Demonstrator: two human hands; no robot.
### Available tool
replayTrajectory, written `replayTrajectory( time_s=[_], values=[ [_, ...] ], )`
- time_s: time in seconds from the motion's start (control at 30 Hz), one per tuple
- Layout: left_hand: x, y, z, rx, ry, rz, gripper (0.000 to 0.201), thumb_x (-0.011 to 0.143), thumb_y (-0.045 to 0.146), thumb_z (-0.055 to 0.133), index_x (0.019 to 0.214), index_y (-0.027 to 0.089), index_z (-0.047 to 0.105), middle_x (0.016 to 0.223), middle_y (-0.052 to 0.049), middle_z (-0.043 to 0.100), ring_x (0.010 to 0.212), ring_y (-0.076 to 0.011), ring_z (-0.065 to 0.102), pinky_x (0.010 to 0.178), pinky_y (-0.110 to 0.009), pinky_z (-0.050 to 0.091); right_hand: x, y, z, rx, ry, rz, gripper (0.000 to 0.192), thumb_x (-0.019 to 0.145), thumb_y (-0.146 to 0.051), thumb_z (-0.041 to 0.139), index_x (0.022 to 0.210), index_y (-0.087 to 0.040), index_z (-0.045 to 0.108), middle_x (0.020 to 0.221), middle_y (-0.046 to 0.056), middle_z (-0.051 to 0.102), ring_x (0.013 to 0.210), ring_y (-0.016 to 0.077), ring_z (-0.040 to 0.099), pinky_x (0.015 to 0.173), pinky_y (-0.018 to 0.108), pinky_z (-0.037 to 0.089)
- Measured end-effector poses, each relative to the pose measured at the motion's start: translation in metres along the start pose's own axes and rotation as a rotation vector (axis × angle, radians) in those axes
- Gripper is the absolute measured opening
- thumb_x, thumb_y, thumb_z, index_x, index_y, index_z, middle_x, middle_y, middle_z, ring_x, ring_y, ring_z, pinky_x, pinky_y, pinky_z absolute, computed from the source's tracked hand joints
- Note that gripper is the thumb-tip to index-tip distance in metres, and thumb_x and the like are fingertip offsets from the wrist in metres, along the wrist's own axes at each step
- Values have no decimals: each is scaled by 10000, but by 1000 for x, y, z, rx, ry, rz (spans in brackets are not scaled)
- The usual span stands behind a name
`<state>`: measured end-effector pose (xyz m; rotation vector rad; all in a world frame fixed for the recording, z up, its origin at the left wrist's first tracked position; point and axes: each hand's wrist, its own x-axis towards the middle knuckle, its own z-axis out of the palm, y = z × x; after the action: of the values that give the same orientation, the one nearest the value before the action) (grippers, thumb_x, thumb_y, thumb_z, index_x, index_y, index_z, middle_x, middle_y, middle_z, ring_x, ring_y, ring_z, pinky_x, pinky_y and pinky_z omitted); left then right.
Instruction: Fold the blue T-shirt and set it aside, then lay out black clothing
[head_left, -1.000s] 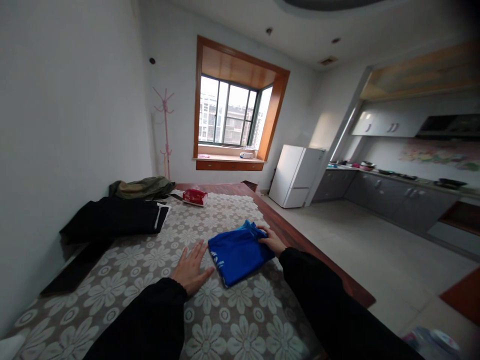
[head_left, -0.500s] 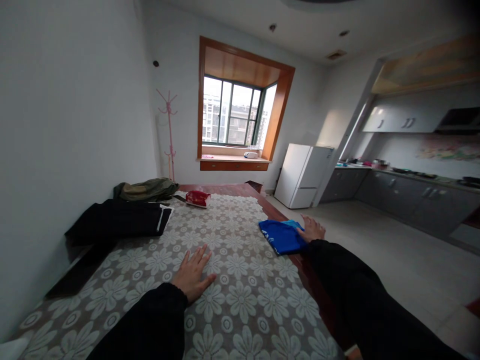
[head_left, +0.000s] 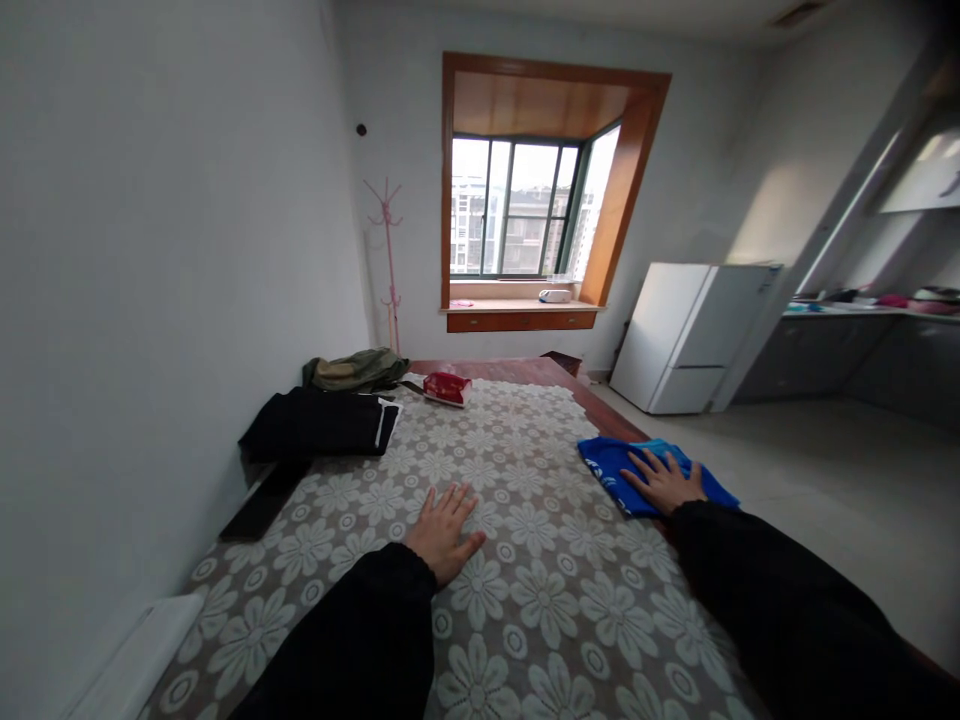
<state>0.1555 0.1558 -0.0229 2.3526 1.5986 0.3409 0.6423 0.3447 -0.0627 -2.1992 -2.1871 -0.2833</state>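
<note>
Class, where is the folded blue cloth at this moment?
In the head view, the folded blue cloth lies on the right, by the right edge of the wooden table, under the spread right hand.

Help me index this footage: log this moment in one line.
left hand: spread on floral tablecloth | right hand: spread atop folded blue garment | red packet: beyond both hands

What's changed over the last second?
The folded blue cloth moved right, away from the left hand, to the table's right edge. The right hand went from gripping its edge to lying spread on top. Camera turned slightly left. Unchanged: left hand flat on the patterned tablecloth; red packet, black garment.
</note>
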Motion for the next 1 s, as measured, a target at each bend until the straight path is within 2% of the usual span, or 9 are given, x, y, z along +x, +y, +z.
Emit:
replayTrajectory(
  time_s=[0.13,0.23,0.33,0.43,0.53,0.67,0.8,0.9,1.0],
  values=[
    [3,0,6,-125,60,-2,606,964,534,443,1495,247,483,1651,-68,372,1563,-283,224,1280,-582,59,2,-35,-32,-59,131,-114,526,937,-408,441,1429,-284,581,1636,96,371,1515,392,231,1198,684,-24],
    [14,-12,4,-645,315,-145,468,838,411,672,1273,241,679,1427,-94,637,1409,-308,490,1254,-547,235,2,-92,-59,106,131,-198,500,947,-430,458,1406,-264,571,1601,107,424,1486,364,324,1187,722,50],
    [22,-46,-11,-1104,639,-357,409,795,348,714,1180,210,704,1262,-120,703,1227,-286,624,1104,-469,471,-10,-162,-77,346,41,-310,496,980,-521,422,1379,-269,572,1543,124,496,1415,337,452,1175,711,164],
    [15,-94,-36,-1243,890,-516,460,905,365,562,1351,249,573,1360,-117,605,1232,-227,607,986,-368,545,-37,-224,-80,488,-37,-500,511,979,-569,434,1389,-291,560,1532,123,509,1406,327,472,1192,682,165],
    [-1,-131,-58,-1378,1059,-611,472,901,341,573,1371,319,539,1322,-85,584,1108,-180,641,863,-287,574,-70,-262,-73,549,-60,-618,518,969,-577,464,1399,-303,555,1538,109,503,1431,331,443,1203,661,173],
    [-14,-149,-73,-1514,1145,-595,429,864,284,635,1291,328,615,1252,-62,581,964,-135,632,816,-252,580,-98,-277,-63,537,-2,-679,498,975,-530,481,1397,-279,560,1535,102,504,1479,335,360,1220,650,126],
    [-17,-150,-85,-1615,1165,-548,437,869,222,594,1300,288,623,1169,-70,596,887,-125,627,866,-296,593,-100,-274,-64,578,17,-690,434,984,-493,476,1340,-272,587,1481,95,553,1450,306,405,1237,620,99],
    [-18,-138,-97,-1619,1202,-501,533,806,118,598,1312,279,633,1076,-48,623,917,-114,650,949,-291,566,-97,-273,-63,686,19,-656,416,984,-492,471,1315,-268,588,1454,99,574,1418,299,450,1238,616,115],
    [-16,-106,-97,-1523,1188,-325,505,781,143,629,1265,278,683,1225,-44,661,1099,-157,661,1073,-343,504,-92,-274,-62,910,18,-575,436,975,-525,476,1323,-279,566,1418,99,601,1364,291,511,1220,579,236]
  ],
)
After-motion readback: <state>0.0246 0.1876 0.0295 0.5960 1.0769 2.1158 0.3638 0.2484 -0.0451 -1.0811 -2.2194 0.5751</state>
